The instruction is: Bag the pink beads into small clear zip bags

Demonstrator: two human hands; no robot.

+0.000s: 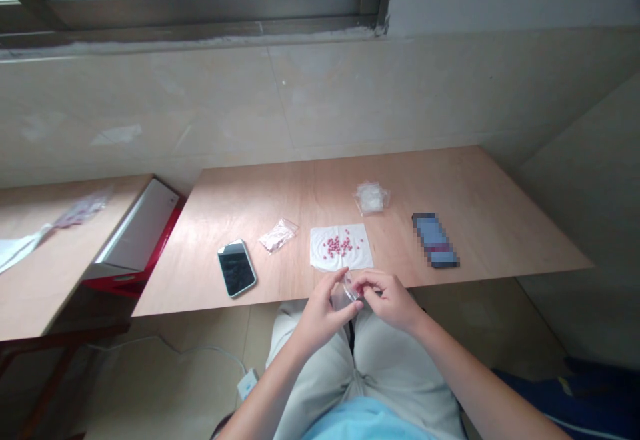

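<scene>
A: Entry one, the grip?

B: Two bare hands, one small clear plastic bag (349, 288). Left hand (323, 310): thumb and index finger on either side of the bag, holding it. Right hand (387, 299): fingertips pressed together at the bag's right side; whether a bead sits in that pinch too, I cannot tell.

A: Place of the bag?

B: Between the hands, at the near edge of the wooden tabletop (310, 190), above the lap.

A: Handling notes?

B: Thin film, likely slippery. Best, I judge: left hold steady, right pinch light, no tugging. Anything dropped there could miss the wood.

A: Edges and room?

B: Just beyond the grip, a white sheet (319, 260) under loose pink beads (340, 245); a low knuckle could drag its near edge. Farther beyond, slightly right, clear bags (371, 198) in a pile. Left of the grip, a plastic packet (279, 235), then a black-screened phone (237, 268). Right, well apart, a second phone (435, 240); the tabletop between offers the right hand sideways room.
</scene>
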